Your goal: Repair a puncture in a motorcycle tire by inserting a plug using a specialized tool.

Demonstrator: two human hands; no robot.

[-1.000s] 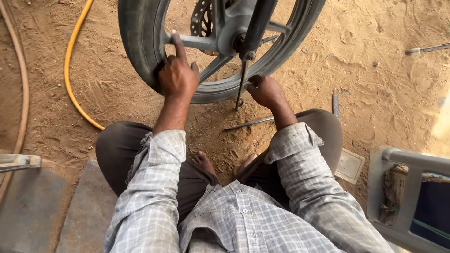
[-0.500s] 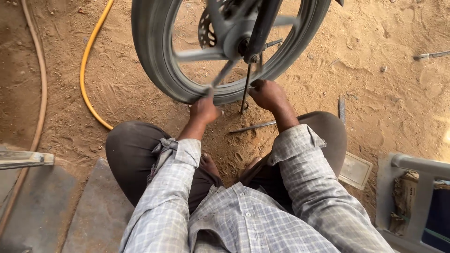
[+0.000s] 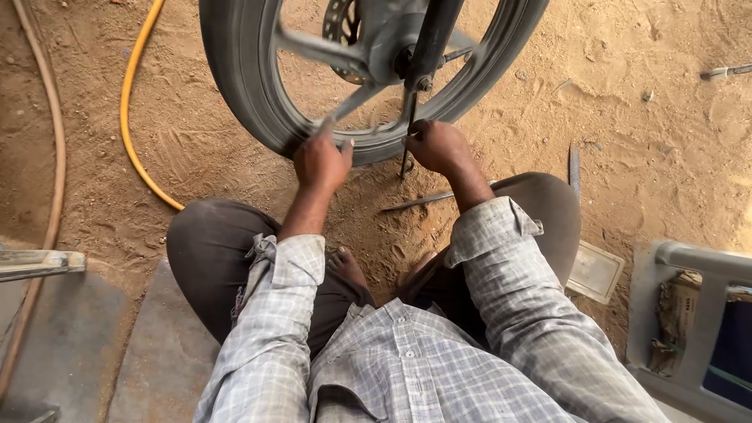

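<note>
Grey checked shirt, cuffs unbuttoned, dark trousers
</note>
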